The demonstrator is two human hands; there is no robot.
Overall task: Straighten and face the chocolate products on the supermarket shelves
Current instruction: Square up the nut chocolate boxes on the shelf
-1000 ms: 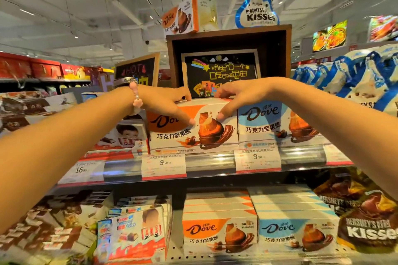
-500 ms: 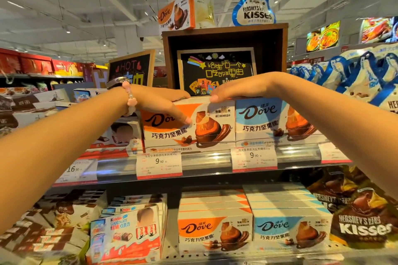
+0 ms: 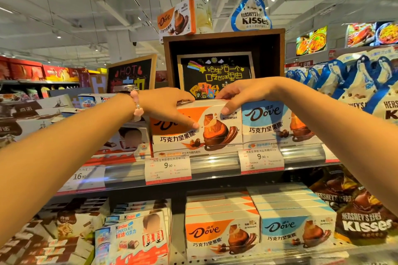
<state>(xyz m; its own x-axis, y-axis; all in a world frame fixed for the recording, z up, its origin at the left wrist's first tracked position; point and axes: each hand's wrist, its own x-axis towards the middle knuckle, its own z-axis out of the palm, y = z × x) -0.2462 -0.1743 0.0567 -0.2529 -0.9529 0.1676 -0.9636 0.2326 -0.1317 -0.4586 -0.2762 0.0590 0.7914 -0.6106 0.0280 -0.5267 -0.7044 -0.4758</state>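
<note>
Orange Dove box (image 3: 193,133) gripped by both hands: left (image 3: 170,107), right (image 3: 239,97).

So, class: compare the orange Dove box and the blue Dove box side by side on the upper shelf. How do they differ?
The orange Dove box has an orange band; the blue Dove box beside it has a light blue one. Both the left hand and right hand grip the orange box; neither grips the blue box. Both boxes face forward, carry the Dove logo and sit above 9.90 price tags.
</note>
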